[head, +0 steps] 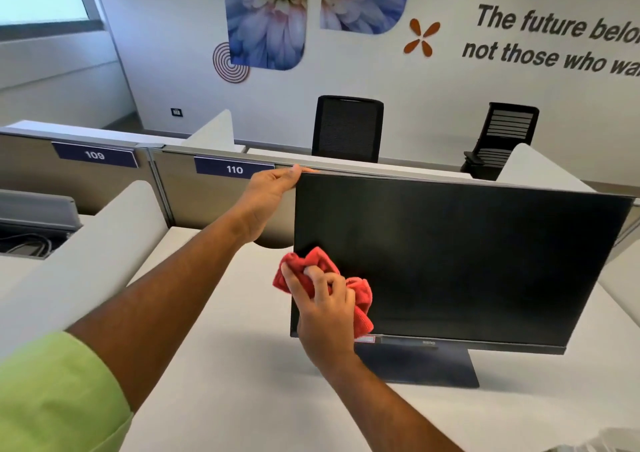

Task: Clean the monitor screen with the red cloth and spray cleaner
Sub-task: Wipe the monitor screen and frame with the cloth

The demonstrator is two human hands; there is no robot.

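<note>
Monitor (460,261), screen dark, stood on white desk (214,365). Left hand (268,197) gripped its upper left corner. Right hand (323,309), fingers closed around bunched red cloth (360,299), pressed it against the screen's lower left.

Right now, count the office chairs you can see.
2. One black chair stands behind the divider, above the monitor; the other chair stands to its right by the wall. More may be hidden behind the dividers.

a white desk (221,365) carries the monitor (450,261), standing on its dark flat base (426,368).
</note>
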